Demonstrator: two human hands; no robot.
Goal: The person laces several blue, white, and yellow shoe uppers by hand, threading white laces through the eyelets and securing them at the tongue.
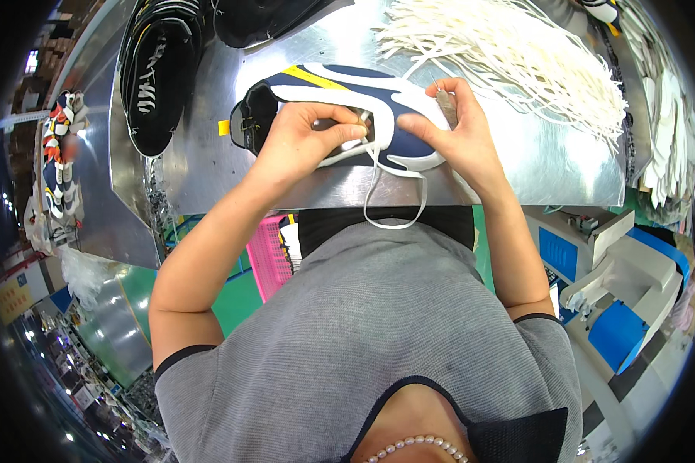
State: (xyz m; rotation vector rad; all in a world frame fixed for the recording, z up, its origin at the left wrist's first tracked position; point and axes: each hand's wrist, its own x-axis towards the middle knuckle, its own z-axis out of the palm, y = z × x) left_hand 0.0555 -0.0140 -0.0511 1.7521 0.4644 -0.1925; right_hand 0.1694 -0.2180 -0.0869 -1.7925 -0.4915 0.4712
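Note:
A navy, white and yellow shoe upper (415,145) lies sideways on the metal table, its dark heel opening to the left. My left hand (297,139) is over its lacing area, thumb and forefinger pinched on a white shoelace (398,226). A loop of that lace hangs past the table's near edge. At the toe, my right hand (471,143) rests its thumb against the upper. Its curled fingers hold a small tool with a brownish handle (445,108) and what seems a thin metal tip; its working end is hard to make out.
A pile of white shoelaces (510,65) spreads over the table's far right. Black shoe uppers (158,85) lie at the far left. Below the table are a pink basket (269,258) and, to the right, a grey and blue machine (618,301). More uppers (60,154) sit farther left.

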